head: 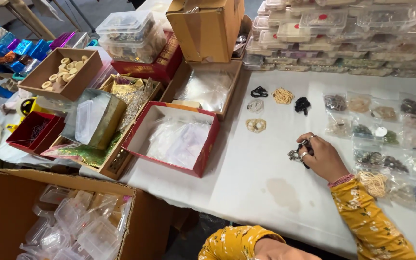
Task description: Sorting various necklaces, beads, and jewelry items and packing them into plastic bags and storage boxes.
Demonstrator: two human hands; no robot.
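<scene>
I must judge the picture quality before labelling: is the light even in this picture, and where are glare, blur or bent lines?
Head view: soft, even light, shadows faint on the white table; mild glare on the plastic bags in the red box and on the clear stacked boxes; the right hand and its small dark jewellery piece look slightly blurred; table edges bend near the frame's borders.

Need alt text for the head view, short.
The person's right hand holds a small dark and silver jewellery piece over a white table, beside bagged beads, a red box of clear bags and stacked plastic cases.
</scene>
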